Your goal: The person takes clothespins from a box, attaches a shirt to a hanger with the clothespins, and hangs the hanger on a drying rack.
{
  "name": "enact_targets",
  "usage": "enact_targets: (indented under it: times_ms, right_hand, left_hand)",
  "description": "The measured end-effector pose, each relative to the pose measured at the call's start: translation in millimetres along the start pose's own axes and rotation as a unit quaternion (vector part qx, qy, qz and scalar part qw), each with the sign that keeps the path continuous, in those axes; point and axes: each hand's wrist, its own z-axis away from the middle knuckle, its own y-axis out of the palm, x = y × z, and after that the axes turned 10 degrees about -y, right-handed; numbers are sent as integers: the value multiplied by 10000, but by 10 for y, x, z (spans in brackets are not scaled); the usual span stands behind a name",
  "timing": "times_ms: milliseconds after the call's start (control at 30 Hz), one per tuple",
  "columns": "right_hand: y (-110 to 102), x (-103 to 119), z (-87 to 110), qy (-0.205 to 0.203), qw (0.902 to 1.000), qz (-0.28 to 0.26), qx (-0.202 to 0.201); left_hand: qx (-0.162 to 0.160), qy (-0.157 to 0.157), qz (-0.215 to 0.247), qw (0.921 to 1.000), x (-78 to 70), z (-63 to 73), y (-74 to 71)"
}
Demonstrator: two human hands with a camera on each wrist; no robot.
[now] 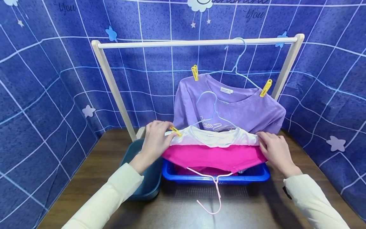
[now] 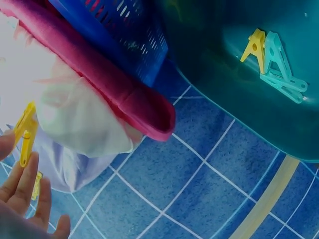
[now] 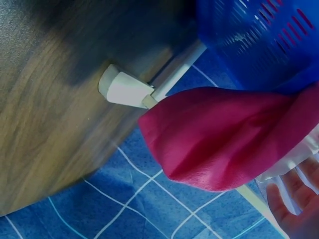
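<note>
A white and pink shirt hangs on a light blue hanger above a blue basket. At its left shoulder my left hand pinches a yellow clothespin between thumb and fingers. The left wrist view shows this clothespin against the white cloth. My right hand grips the shirt's right shoulder, fingertips partly behind the cloth. Seen from the right wrist, the pink part drapes in front of the right hand.
A purple shirt with two yellow clothespins hangs from a rack behind. Left of the basket stands a teal bin; yellow and turquoise clothespins lie inside. A pink hanger juts over the basket's front edge.
</note>
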Motion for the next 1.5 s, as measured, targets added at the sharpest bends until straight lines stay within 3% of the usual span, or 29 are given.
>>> enact_targets:
  times_ms: [167, 333, 633, 833, 1233, 1500]
  right_hand:
    - [7, -12, 0, -17, 10000, 23, -51]
    - [14, -15, 3, -23, 10000, 19, -76]
    - [12, -19, -8, -33, 9999, 86, -121]
    - [23, -18, -27, -17, 9998, 158, -136]
    - [15, -8, -26, 21, 9998, 161, -131]
    - [26, -4, -22, 77, 9997, 165, -177]
  left_hand:
    - [90, -378, 257, 9989, 1, -6, 8]
    - [130, -567, 596, 9965, -7, -26, 42]
    - [522, -651, 322, 9960, 12, -50, 6]
    - [403, -651, 225, 9968, 58, -57, -81]
    - [-54, -752, -172, 9970, 359, -5, -204]
    - [-18, -1112, -555, 9922, 598, 75, -200]
